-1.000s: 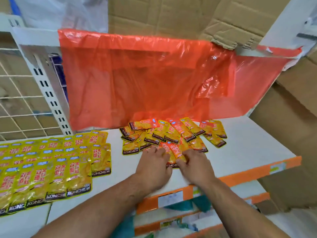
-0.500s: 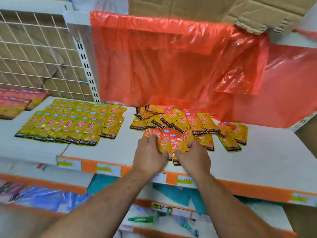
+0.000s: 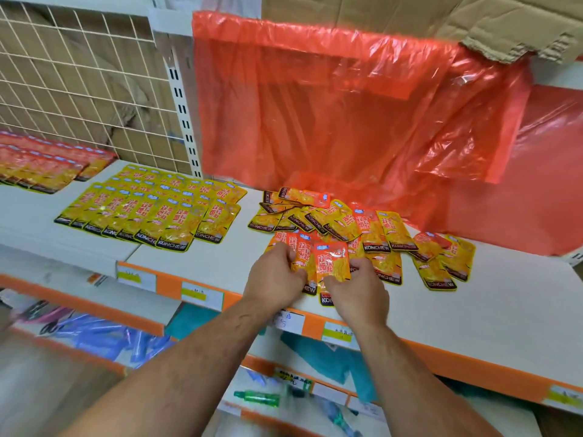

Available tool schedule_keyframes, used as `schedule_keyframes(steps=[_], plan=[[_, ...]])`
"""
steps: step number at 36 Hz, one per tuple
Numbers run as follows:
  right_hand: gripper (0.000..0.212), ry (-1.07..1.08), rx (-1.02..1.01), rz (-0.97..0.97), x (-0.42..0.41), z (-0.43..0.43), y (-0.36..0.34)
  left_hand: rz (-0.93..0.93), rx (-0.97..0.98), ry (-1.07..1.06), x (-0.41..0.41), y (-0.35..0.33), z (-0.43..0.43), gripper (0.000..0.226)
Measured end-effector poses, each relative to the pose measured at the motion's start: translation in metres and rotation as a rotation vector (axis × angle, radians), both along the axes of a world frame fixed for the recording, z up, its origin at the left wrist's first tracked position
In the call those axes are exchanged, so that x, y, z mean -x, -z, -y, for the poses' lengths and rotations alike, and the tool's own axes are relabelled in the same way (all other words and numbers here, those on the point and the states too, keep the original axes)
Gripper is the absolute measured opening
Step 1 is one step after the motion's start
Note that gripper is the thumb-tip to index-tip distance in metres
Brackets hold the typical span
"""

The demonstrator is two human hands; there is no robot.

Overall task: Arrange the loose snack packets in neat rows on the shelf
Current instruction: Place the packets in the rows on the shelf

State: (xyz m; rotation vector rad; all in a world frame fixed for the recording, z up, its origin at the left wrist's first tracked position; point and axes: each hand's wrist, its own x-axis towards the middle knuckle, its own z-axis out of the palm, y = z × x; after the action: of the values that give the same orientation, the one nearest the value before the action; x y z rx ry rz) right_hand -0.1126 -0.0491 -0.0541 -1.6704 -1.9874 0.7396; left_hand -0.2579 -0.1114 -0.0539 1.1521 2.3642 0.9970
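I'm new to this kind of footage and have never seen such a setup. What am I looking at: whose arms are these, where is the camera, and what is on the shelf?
There is no machine here. A person wears a camera on the head, looking forward and down, so the two bare arms coming up from the bottom are that person's own. The white shelf has an orange front edge. On its left part, yellow snack packets lie in neat overlapping rows. In the middle is a loose pile of the same kind, in front of a red plastic sheet. The left hand and right hand each grip packets at the near edge of that pile, probably gathering them to line up.
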Motion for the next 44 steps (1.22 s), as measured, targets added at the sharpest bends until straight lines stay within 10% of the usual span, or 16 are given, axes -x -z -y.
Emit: schedule_keyframes(steps=[11,15,21,27,44], plan=[[0.036,-0.013,0.132,-0.238,-0.002,0.001,-0.004,0.228,-0.2,0.039,0.008,-0.008,0.009,0.045],[0.01,-0.046,0.213,-0.364,0.001,0.003,-0.026,0.297,-0.179,0.016,0.013,-0.014,0.013,0.033],[0.028,-0.137,0.259,-0.479,0.035,0.028,-0.051,0.507,-0.251,-0.053,0.04,-0.03,0.038,0.015],[0.005,-0.199,0.372,-0.562,0.106,0.079,-0.054,0.673,-0.316,-0.084,0.103,-0.048,0.097,0.025],[0.03,-0.399,0.441,-0.635,0.365,0.228,-0.046,0.602,-0.338,-0.296,0.344,-0.048,0.286,0.019]])
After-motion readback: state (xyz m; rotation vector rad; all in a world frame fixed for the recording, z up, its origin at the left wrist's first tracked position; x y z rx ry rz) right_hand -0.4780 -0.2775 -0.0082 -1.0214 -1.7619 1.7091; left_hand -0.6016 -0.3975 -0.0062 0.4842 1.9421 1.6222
